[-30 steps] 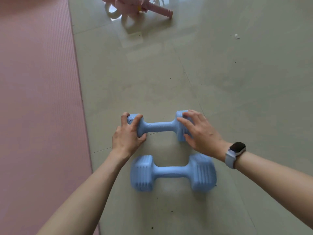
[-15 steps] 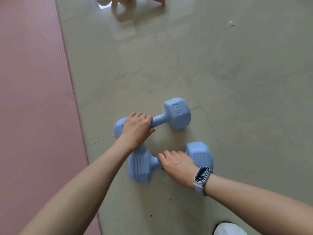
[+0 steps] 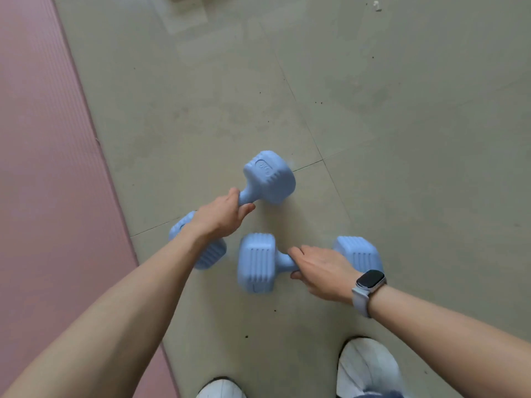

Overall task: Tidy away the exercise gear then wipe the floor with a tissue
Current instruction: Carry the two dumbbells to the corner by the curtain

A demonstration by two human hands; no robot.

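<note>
Two light-blue dumbbells are in the middle of the head view. My left hand [image 3: 219,216] grips the handle of the far dumbbell [image 3: 270,178], which is tilted with its far end raised. My right hand [image 3: 323,271], with a smartwatch on its wrist, grips the handle of the near dumbbell [image 3: 255,262], which lies roughly level. Both handles are mostly hidden under my fingers.
A pink exercise mat [image 3: 48,182] covers the floor along the left side. The beige tiled floor [image 3: 402,139] shows dark specks and a small white scrap [image 3: 377,5] at the top right. My two white shoes [image 3: 366,369] stand at the bottom edge.
My right hand left the far dumbbell and took the near one's handle. My left hand closed round the far dumbbell's handle. Both dumbbells have shifted and the view has tilted further down.
</note>
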